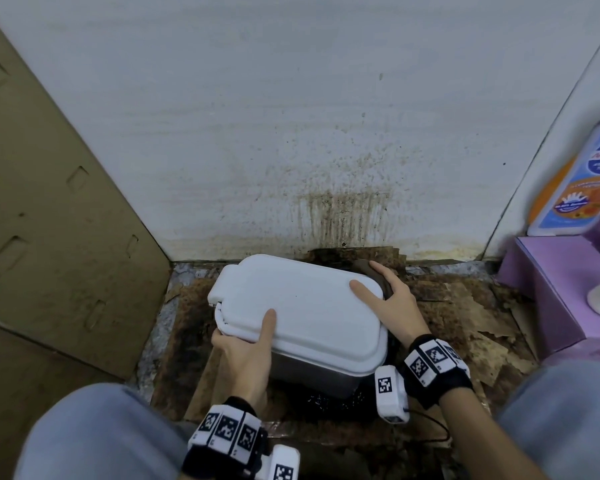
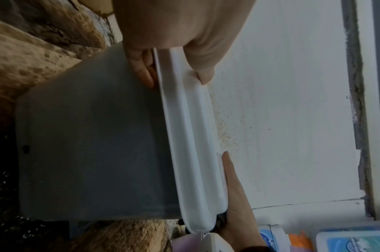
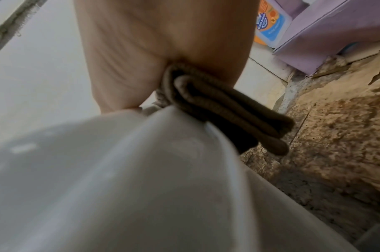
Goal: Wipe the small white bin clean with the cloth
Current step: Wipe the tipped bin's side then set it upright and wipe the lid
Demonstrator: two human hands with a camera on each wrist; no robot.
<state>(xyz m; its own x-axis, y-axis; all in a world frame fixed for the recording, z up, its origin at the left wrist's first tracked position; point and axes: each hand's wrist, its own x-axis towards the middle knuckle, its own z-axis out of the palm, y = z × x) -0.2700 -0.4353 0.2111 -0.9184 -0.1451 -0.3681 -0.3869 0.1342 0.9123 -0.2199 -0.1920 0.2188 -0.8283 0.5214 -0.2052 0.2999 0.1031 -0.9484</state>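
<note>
The small white bin [image 1: 302, 306] has a white lid over a grey body [image 2: 94, 136] and stands on the floor close to the wall. My left hand [image 1: 243, 337] grips the lid's near left edge, with the thumb on top and the fingers curled under the rim [image 2: 141, 68]. My right hand [image 1: 394, 296] holds a folded brown cloth [image 1: 378, 273] against the lid's far right corner, its thumb lying flat on the lid. In the right wrist view the cloth [image 3: 223, 105] is bunched between palm and lid edge [image 3: 120, 170]. The bin's inside is hidden.
A stained white wall [image 1: 343, 209] rises right behind the bin. Brown cardboard [image 1: 49, 220] leans at the left. A purple box [image 1: 551, 289] and a labelled bottle [image 1: 579, 181] stand at the right. The floor [image 1: 465, 323] is dirty and peeling. My knees frame the bottom corners.
</note>
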